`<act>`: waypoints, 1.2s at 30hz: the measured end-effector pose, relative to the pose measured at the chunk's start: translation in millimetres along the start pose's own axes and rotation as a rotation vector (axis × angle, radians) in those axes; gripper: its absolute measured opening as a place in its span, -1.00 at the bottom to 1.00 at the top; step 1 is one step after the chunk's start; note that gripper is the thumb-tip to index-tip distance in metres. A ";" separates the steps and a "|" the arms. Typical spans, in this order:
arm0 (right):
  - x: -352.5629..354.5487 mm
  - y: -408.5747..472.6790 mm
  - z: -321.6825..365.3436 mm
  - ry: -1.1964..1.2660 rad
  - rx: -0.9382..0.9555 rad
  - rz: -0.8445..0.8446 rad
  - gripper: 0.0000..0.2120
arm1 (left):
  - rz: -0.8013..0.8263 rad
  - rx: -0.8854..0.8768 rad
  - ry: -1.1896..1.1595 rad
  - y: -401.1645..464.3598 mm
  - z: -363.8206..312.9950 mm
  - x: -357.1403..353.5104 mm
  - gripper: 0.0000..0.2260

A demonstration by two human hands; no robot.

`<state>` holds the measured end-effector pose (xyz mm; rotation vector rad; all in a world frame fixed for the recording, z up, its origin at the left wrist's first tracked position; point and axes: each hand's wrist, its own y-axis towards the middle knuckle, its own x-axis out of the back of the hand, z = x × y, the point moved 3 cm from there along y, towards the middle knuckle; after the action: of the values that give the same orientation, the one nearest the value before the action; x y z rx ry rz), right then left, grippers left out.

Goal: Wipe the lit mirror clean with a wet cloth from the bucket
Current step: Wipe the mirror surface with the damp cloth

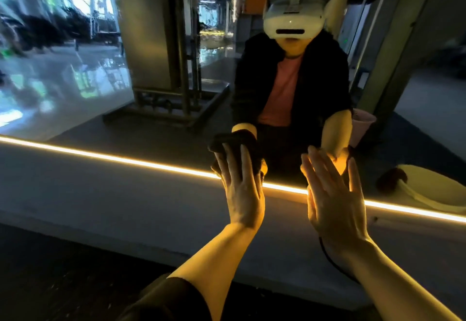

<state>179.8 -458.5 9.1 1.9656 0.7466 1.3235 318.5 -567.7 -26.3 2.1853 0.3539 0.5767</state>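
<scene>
While my left hand (240, 189) presses the dark cloth (234, 144) flat-fingered against the mirror (151, 109), my right hand (332, 199) — fingers straight, empty — rests beside it.

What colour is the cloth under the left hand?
Dark, near black; the cloth shows in the head view, pressed by the left hand.

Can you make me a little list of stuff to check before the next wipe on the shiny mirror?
1. Cloth on the glass: the dark cloth sits flat on the mirror under the left hand. Ok.
2. Cloth wet enough: cannot tell.
3. Right hand out of the cloth's way: its straight fingers lie on the glass beside the cloth, apart from it. Ok.
4. Light strip glowing: ok.
5. Mirror clean already: cannot tell.
6. Bucket close by: a pink bucket shows in the reflection. Ok.
</scene>
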 end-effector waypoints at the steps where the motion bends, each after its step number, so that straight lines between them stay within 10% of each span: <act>1: -1.4 -6.6 -6.0 -0.006 -0.020 -0.001 -0.40 | 0.026 -0.044 0.003 -7.2 -6.4 -4.9 -0.36; 7: -1.7 -13.2 -8.9 0.133 -0.110 -0.098 -0.54 | 0.236 -0.290 -0.020 -44.0 -51.7 -37.1 -0.11; 28: 61.5 61.5 -47.6 0.054 -0.266 -0.136 -0.37 | 0.224 -0.588 0.213 94.0 -85.6 32.9 -0.22; 33: 83.7 105.3 -53.9 0.029 -0.271 -0.199 -0.39 | 0.084 -0.198 0.039 189.1 -122.4 62.5 -0.39; 36: 94.3 129.8 -46.3 0.015 -0.227 -0.241 -0.40 | 0.088 -0.311 0.067 189.4 -136.5 59.3 -0.37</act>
<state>180.5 -460.3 176.1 1.6345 0.7771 1.2213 309.2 -569.3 214.4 1.8921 0.1891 0.7051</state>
